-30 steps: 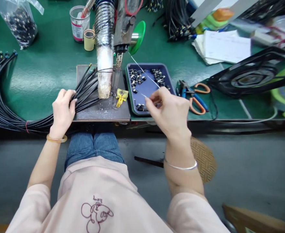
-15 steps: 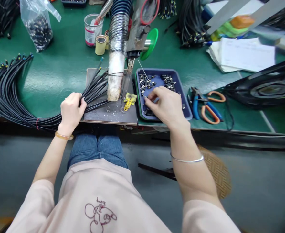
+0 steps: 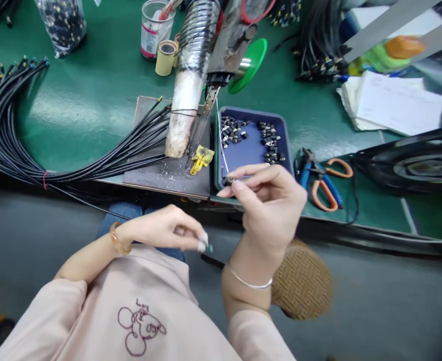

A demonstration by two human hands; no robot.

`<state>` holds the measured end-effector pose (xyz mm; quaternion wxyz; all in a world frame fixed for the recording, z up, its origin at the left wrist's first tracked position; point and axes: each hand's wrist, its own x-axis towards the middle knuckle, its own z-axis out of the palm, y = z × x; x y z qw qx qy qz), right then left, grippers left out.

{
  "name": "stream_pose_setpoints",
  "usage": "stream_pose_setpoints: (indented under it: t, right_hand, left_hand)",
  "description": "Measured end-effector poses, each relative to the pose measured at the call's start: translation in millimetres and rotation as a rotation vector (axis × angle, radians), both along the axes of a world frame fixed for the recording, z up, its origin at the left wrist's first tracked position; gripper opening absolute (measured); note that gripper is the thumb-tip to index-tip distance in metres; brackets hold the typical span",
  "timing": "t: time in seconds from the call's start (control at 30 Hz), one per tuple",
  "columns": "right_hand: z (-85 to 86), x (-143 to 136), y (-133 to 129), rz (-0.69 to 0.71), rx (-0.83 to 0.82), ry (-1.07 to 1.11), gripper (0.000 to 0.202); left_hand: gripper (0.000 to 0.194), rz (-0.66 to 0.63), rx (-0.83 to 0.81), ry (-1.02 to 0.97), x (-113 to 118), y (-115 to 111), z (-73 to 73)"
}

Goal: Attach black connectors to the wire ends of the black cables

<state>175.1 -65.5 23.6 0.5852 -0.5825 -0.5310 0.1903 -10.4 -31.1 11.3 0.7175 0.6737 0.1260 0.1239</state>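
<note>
At the near corner of the tray [image 3: 251, 153], the right hand [image 3: 271, 205] pinches a black connector [image 3: 229, 181] — the left hand [image 3: 168, 228], clear of the worktop [image 3: 100, 75] where the cable bundle [image 3: 61, 176] lies, grips a blurred cable end [image 3: 209, 247].

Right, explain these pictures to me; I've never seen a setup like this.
There is no robot here: these are a person's bare hands, seen from one head-worn camera looking forward and down.

The right hand holds what looks like a small black connector at the near edge of a blue tray with more inside. The left hand, over the lap, seems to pinch a cable end, though it is blurred.

On the green table lie a black cable bundle and blue-handled pliers. Above it slant a silver-wrapped hose and what appears to be a soldering iron.
</note>
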Motion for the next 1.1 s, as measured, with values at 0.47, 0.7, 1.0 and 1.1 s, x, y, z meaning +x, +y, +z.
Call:
stream_pose_setpoints:
  t: [0.47, 0.7, 1.0, 1.1]
  right_hand:
    - [-23.4, -45.2, -7.9, -0.091, 0.143, -0.167, 0.009]
    - [-19.5, -45.4, -9.4, -0.068, 0.158, -0.14, 0.01]
    - [-20.9, -45.7, -20.9, -0.03, 0.218, -0.291, 0.016]
    - [-21.3, -42.6, -18.1, -0.114, 0.172, -0.11, 0.01]
  left_hand:
    - [0.025, 0.844, -0.199, -0.1, -0.8, 7.1, -8.9]
    - [0.022, 0.859, -0.156, -0.076, 3.1, 5.6, -10.3]
    - [0.025, 0.814, -0.176, -0.102, 4.0, 4.8, -7.0]
    - [0.022, 0.804, -0.153, -0.096, 3.9, 3.2, -6.9]
